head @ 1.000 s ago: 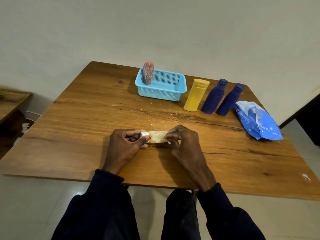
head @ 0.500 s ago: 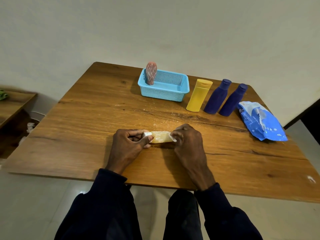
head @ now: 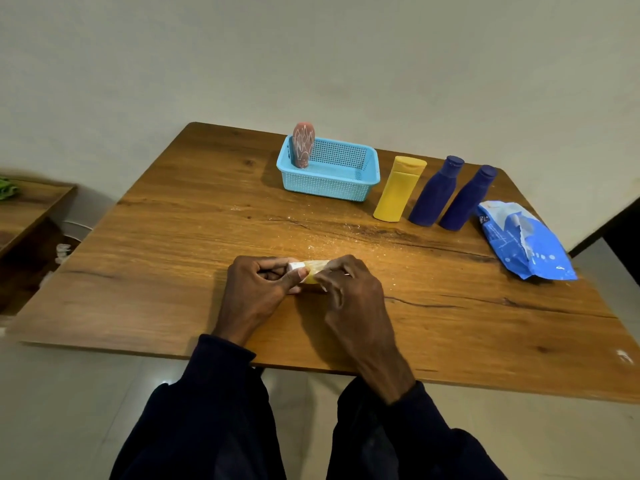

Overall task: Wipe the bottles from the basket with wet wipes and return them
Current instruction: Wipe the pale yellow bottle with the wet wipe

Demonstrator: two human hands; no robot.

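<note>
Both hands (head: 311, 289) clasp small bottle (head: 313, 270) – pale yellow, white cap

A plain off-white wall (head: 311, 57) fills the upper half of the view, unmarked and evenly lit by soft indoor light. Before it stands a wooden table (head: 173, 258) with strong dark grain and a long crack line across its right part, and a glare patch lies near its middle. To the left a lower wooden shelf unit (head: 31, 209) stands against the wall, a pale glossy tiled floor (head: 62, 410) shows below the table's near edge, and a dark opening (head: 623, 233) shows at the far right.
</note>
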